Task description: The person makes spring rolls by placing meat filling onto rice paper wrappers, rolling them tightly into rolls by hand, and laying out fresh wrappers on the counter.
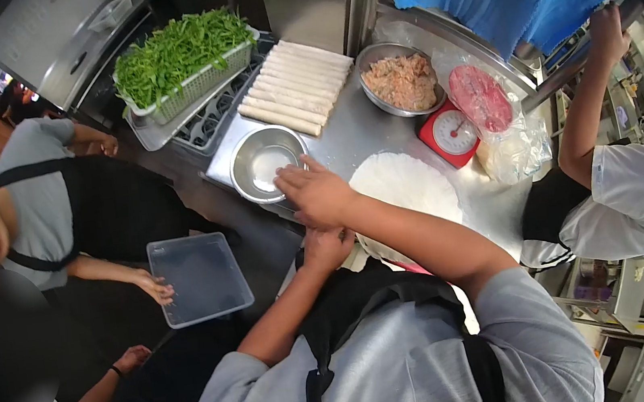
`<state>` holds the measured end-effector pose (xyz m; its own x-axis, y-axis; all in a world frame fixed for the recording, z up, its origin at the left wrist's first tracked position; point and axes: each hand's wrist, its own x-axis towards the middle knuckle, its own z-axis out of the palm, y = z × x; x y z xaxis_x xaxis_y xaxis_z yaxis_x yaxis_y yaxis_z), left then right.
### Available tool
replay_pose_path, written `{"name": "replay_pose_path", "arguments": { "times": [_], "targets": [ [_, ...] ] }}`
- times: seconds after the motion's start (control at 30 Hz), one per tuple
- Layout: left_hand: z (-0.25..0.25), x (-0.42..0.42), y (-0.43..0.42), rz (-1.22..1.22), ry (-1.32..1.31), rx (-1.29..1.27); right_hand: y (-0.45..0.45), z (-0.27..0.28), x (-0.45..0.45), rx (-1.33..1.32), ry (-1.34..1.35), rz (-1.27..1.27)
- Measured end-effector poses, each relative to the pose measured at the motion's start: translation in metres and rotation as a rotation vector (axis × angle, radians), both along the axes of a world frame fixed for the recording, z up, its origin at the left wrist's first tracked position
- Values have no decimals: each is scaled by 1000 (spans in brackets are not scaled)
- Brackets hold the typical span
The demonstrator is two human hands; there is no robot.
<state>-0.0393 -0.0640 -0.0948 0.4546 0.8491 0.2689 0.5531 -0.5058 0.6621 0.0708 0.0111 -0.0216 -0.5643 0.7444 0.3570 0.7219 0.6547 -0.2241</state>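
Two bare hands meet at the front edge of the steel counter (367, 138), and I watch them from far off through the head camera. Nearest the fingers I have a small steel bowl (259, 164) at the counter's left corner; it is round, so I can give it no long axis, and its mouth faces upward. The right hand (320, 195) points left across my view, fingers extended and slightly parted, their tips overlapping the bowl's near rim. From this angle I cannot tell whether they touch the metal. The left hand (327, 247) is tucked just below it, its fingers bent and partly hidden, so I cannot tell whether they pinch anything.

Right of the hands I see a round white sheet (402, 182) lying flat, partly covered by the right forearm. Behind the bowl, a row of white rolls (300, 86) lies side by side, each with its long axis sloping from left down to right in my view. Farther right I make out a steel bowl of orange-pink filling (402, 83) and, just beside it, a red dial scale (453, 135) with a pink round pack (481, 99) on it.
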Motion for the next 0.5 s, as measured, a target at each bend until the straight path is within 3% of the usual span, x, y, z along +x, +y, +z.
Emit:
{"name": "replay_pose_path", "arguments": {
  "times": [0.07, 0.13, 0.2, 0.3, 0.33, 0.4, 0.43, 0.5],
  "targets": [
    [9, -9, -1, 15, -33, 122, 33, 1, -23, 93, -121, 26],
    [21, -18, -3, 34, -67, 220, 49, 32, -36, -542, -729, 143],
    [33, -27, -5, 109, -125, 217, 49, 26, -29, -508, -697, 162],
    [43, -41, -8, 119, -143, 161, 42, 9, -17, -365, 78, 14],
    [41, -44, -6, 109, -147, 159, 41, 8, -16, -365, 77, 4],
    [35, -46, -9, 91, -193, 102, 30, 5, -11, -613, 882, -177],
    [36, -40, -8, 39, -209, 91, 21, 7, -3, -791, 1218, -149],
    [43, -39, -10, 107, -188, 73, 3, 0, 30, -847, 1526, -160]
  ]
}}
